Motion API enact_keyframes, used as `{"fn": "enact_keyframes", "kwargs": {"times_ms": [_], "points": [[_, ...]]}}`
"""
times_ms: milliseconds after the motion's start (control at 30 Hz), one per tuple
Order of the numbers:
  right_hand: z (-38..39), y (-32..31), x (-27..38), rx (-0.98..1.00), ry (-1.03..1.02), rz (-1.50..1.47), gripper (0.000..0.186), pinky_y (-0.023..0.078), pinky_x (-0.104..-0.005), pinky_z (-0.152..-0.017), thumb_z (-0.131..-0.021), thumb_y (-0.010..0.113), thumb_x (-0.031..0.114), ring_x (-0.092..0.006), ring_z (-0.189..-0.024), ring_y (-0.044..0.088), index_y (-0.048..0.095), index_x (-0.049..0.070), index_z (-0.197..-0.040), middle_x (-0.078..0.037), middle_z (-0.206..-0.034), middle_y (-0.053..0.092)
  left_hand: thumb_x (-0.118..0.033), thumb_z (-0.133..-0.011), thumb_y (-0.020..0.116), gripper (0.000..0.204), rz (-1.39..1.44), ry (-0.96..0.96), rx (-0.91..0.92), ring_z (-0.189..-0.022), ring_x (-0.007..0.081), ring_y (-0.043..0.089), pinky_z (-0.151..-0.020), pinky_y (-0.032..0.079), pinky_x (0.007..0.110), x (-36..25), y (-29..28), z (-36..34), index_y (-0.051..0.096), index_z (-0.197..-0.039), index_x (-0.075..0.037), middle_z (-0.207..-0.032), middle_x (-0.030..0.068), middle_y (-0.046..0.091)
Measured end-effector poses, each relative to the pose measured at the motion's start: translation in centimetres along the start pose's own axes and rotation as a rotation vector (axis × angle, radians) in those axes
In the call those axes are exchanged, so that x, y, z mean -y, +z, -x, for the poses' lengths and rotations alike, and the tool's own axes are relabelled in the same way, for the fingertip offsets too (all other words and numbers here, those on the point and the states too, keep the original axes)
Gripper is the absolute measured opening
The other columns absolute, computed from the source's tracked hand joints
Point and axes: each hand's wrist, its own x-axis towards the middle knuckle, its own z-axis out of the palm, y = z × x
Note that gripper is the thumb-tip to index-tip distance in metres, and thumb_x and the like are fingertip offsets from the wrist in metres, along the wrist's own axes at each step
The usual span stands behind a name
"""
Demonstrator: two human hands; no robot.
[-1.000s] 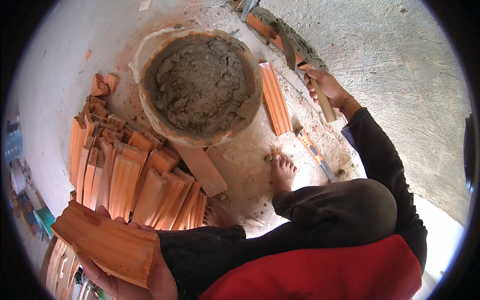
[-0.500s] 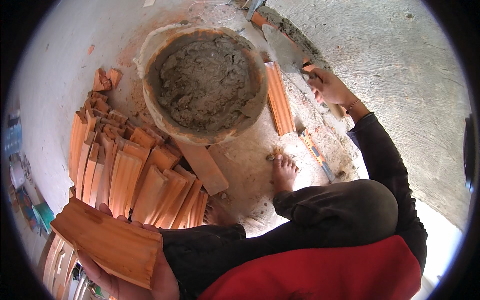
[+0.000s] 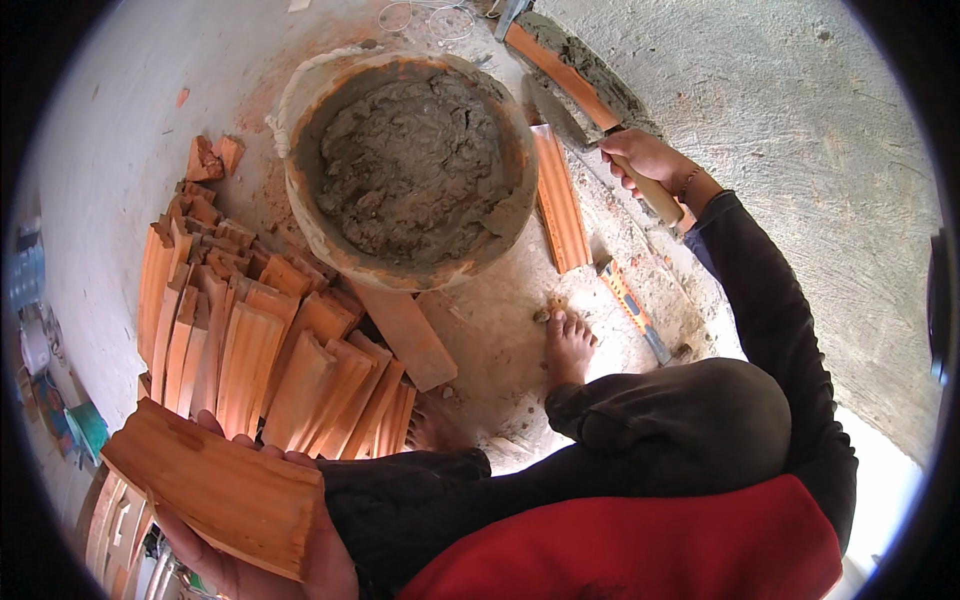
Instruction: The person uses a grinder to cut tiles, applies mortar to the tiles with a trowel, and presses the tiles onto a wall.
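My left hand (image 3: 318,550), at the lower left, grips a ribbed orange clay tile piece (image 3: 215,485) from beneath, its fingertips showing past the far edge. At the upper right my right hand (image 3: 650,160) is wrapped around the wooden handle of a trowel (image 3: 562,118). The trowel's blade points up and left, beside a row of orange tile (image 3: 560,72) laid along the foot of the wall. Grey mortar (image 3: 600,75) lies between that tile and the wall. A bucket of wet mortar (image 3: 410,165) stands left of the trowel.
Several clay tile pieces (image 3: 250,350) stand stacked at the left. One ribbed tile (image 3: 562,200) lies right of the bucket, near a hammer (image 3: 635,312) with an orange and grey handle. My bare foot (image 3: 570,350) rests on the floor. A rough plastered wall (image 3: 800,180) bounds the right.
The trowel has turned and dropped away from the wall-side row, uncovering the tile's orange face. My right hand has shifted slightly. My left hand and its tile have stayed almost still.
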Motion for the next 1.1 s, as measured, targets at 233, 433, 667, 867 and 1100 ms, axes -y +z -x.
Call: {"fn": "enact_keyframes", "kwargs": {"times_ms": [233, 433, 667, 867, 1100], "points": [[-0.6, 2.0, -0.9, -0.135, -0.032, 0.064, 0.028, 0.047, -0.0327, -0.042, -0.101, 0.052, 0.030, -0.0121, -0.048, 0.052, 0.057, 0.005, -0.092, 0.000, -0.065, 0.052, -0.022, -0.095, 0.062, 0.045, -0.653, 1.127, -0.147, -0.091, 0.0327, 0.070, -0.073, 0.062, 0.035, 3.9, -0.5, -3.0, 0.054, -0.128, 0.008, -0.117, 0.0273, 0.063], [1.7, 3.6, -2.4, -0.312, -0.191, 0.370, 0.035, 0.048, -0.0323, -0.045, -0.100, 0.053, 0.033, -0.0158, -0.053, 0.059, 0.056, 0.002, -0.086, -0.006, -0.066, 0.056, -0.022, -0.094, 0.064, 0.045, 0.229, 0.319, 0.143, -0.088, 0.0291, 0.072, -0.068, 0.062, 0.031, 0.8, 2.5, -0.8, 0.054, -0.126, 0.009, -0.111, 0.0266, 0.066], [11.7, 1.9, -1.2, -0.066, -0.312, 0.144, 0.027, 0.044, -0.0258, -0.045, -0.098, 0.059, 0.028, -0.0095, -0.049, 0.050, 0.058, 0.004, -0.086, -0.001, -0.063, 0.052, -0.026, -0.093, 0.066, 0.049, -0.809, 1.131, -0.347, -0.088, 0.0265, 0.071, -0.064, 0.060, 0.030, 5.0, -0.7, -3.5, 0.053, -0.126, 0.007, -0.114, 0.0210, 0.066], [10.6, -3.5, -3.1, -0.010, -0.078, -0.050, 0.021, 0.038, -0.0247, -0.038, -0.099, 0.056, 0.024, -0.0064, -0.046, 0.045, 0.059, 0.005, -0.090, 0.003, -0.062, 0.048, -0.059, -0.097, 0.044, 0.072, 0.057, -0.066, 0.115, -0.105, 0.0192, 0.063, -0.089, 0.056, 0.041, 0.4, -0.1, -0.4, 0.031, -0.151, -0.013, -0.132, 0.0041, 0.054], [12.9, -2.2, 0.3, -0.065, -0.215, 0.123, 0.021, 0.038, -0.0255, -0.041, -0.099, 0.056, 0.021, -0.0064, -0.048, 0.044, 0.061, 0.002, -0.093, 0.003, -0.064, 0.047, -0.052, -0.099, 0.047, 0.064, 0.039, 0.004, 0.139, -0.106, 0.0195, 0.062, -0.093, 0.052, 0.040, -0.1, -1.7, -0.3, 0.035, -0.148, -0.014, -0.135, 0.0067, 0.054]]}}
